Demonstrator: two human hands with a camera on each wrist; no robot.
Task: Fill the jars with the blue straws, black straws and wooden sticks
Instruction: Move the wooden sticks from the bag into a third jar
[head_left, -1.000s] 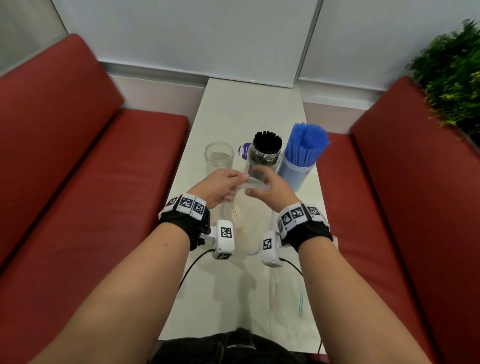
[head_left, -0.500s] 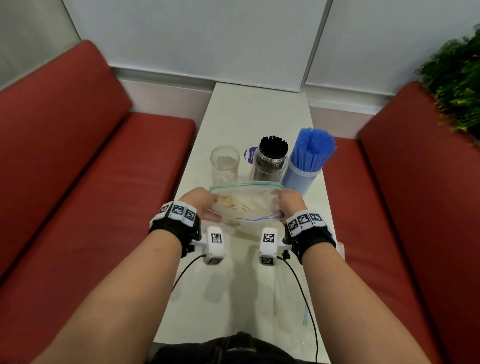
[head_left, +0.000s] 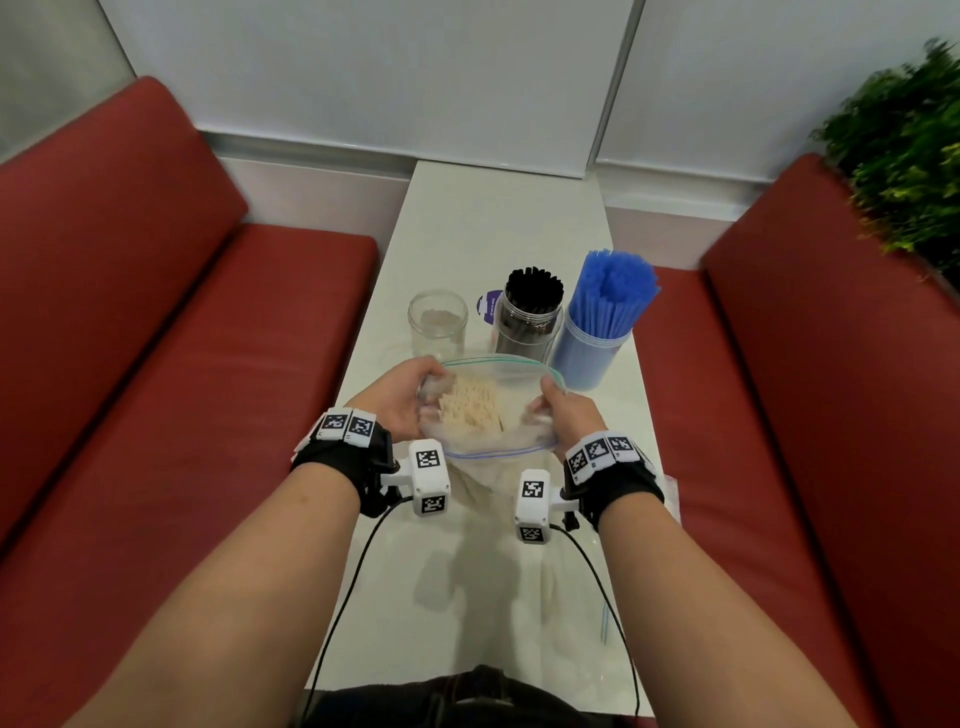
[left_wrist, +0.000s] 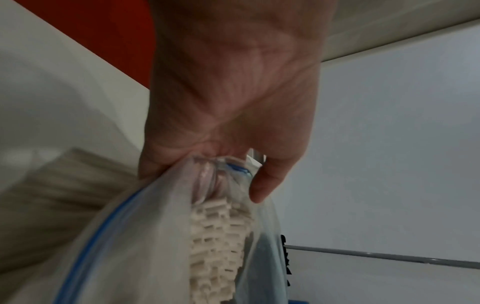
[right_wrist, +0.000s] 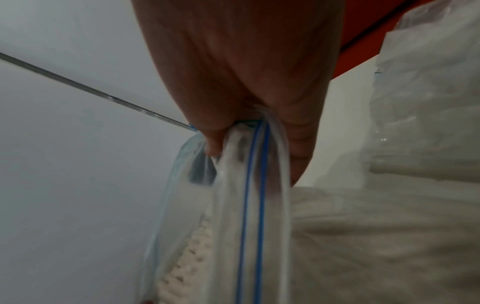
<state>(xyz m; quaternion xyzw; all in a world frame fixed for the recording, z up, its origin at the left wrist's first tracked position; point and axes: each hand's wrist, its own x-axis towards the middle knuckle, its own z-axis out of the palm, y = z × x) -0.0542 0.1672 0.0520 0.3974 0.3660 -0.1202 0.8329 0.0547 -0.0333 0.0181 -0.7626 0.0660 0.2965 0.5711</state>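
Note:
A clear zip bag (head_left: 514, 382) stands upright on the white table (head_left: 498, 228), its mouth pulled wide open. Inside it stands a bundle of wooden sticks (head_left: 475, 408), ends up. My left hand (head_left: 402, 400) grips the bag's left rim (left_wrist: 228, 168) and my right hand (head_left: 563, 415) grips the right rim (right_wrist: 255, 144). Behind the bag stand an empty glass jar (head_left: 438, 322), a jar of black straws (head_left: 530, 314) and a jar of blue straws (head_left: 602, 317).
Red bench seats (head_left: 171, 332) flank the narrow table on both sides. A green plant (head_left: 904, 156) sits at the far right. More clear plastic bags (head_left: 571, 613) lie on the table near me, with a blue straw (head_left: 604, 623). A purple round label (head_left: 487, 307) lies behind the jars.
My hands have pulled apart from the middle, spreading the bag's mouth wide open so the stick ends show. The camera view has dipped slightly.

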